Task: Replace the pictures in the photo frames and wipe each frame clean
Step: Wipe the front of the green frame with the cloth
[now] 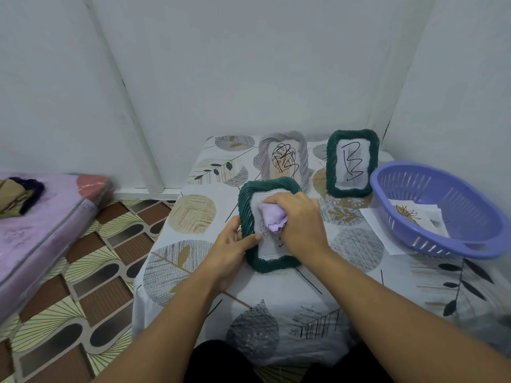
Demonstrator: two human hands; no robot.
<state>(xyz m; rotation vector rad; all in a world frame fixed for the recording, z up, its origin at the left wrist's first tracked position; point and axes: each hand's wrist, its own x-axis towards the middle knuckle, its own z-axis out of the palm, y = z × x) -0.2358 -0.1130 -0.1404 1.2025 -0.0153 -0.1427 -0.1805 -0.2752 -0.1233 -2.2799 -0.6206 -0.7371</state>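
Observation:
A dark green photo frame lies tilted on the table in front of me. My left hand holds its left edge, thumb laid on the rim. My right hand grips a bunched lilac cloth and presses it onto the frame's glass, covering most of the picture. Behind it stands a pale grey frame with a scribbled picture. To its right a second green frame stands upright with a letter B drawn on its picture.
A purple plastic basket at the right holds loose pictures, and a white sheet lies under it. The table wears a leaf-print cloth. A pink mattress lies on the patterned floor at left. White walls close the back.

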